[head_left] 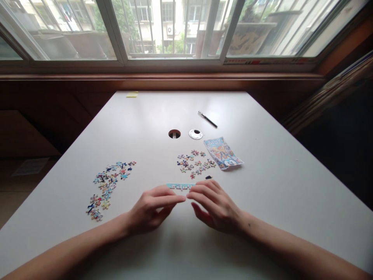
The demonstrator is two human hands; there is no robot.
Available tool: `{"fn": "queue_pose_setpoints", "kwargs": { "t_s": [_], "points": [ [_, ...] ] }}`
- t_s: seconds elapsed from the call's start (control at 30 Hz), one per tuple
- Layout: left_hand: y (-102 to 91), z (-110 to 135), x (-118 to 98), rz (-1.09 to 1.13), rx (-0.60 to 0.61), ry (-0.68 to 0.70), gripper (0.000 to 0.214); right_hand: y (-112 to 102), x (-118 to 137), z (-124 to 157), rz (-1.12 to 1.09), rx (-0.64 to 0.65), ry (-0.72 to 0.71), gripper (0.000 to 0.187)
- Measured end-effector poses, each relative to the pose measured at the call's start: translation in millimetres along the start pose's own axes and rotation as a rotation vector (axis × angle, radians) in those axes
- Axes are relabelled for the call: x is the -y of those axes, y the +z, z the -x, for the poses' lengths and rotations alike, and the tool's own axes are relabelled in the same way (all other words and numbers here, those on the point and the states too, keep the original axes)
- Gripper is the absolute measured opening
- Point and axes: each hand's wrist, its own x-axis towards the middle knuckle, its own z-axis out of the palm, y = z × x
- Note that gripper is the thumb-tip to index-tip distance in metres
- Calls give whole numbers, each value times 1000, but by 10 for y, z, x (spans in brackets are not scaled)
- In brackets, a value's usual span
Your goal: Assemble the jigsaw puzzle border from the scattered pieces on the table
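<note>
A short joined strip of jigsaw puzzle [180,186], light blue along its far edge, lies on the white table in front of me. My left hand [155,208] is at its left end, fingers stretched out and the index finger pointing right. Over the strip's right end reaches my right hand [217,206], its fingers extended and thumb apart, hiding that end. The fingertips of both hands nearly meet at the strip's near side. I see no piece in either hand; whether the fingertips touch the strip is unclear. A dark puzzle piece [209,177] lies just beyond my right hand.
Loose puzzle pieces [109,182] spread in a curved band at left; a smaller group [199,165] lies beyond the strip. Near it are a picture sheet [223,153], a pen [208,119], a round cover [195,134] and a table hole [174,134]. A yellow note [132,94] sits at the far edge.
</note>
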Motion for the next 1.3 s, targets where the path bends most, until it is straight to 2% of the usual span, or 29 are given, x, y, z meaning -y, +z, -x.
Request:
{"fn": "queue_pose_setpoints", "kwargs": {
  "t_s": [0.13, 0.2, 0.27, 0.4, 0.5, 0.6, 0.73, 0.87, 1.03, 1.13, 1.3],
  "points": [
    [-126, -6, 106, 101, -199, -240, 12, 11, -148, 23, 93, 16, 106, 31],
    [-149, 18, 160, 175, -214, -345, 17, 24, -197, 37, 93, 62, 119, 28],
    [-157, 44, 197, 174, -184, -374, 22, 34, -215, 47, 82, 111, 109, 29],
    [-185, 36, 198, -41, -116, -258, 18, 28, -201, 59, 77, 148, 87, 32],
    [-226, -2, 163, -116, 27, -125, 23, 18, -199, 69, 79, 149, 95, 34],
    [-240, -4, 146, -142, 162, -106, 31, 16, -209, 78, 75, 153, 102, 35],
    [-212, 28, 162, -181, 250, -59, 20, 26, -216, 85, 69, 151, 110, 34],
    [-215, 33, 148, -197, 211, -84, 16, 33, -224, 93, 66, 161, 112, 31],
    [-282, 9, 90, -235, 315, -133, 6, 33, -241, 99, 47, 185, 114, 32],
    [-289, 8, 114, -234, 323, -151, 11, 31, -241, 93, 35, 205, 109, 33],
    [-236, 43, 201, -229, 212, -152, 13, 19, -228, 73, 6, 258, 99, 37]
  ]
}}
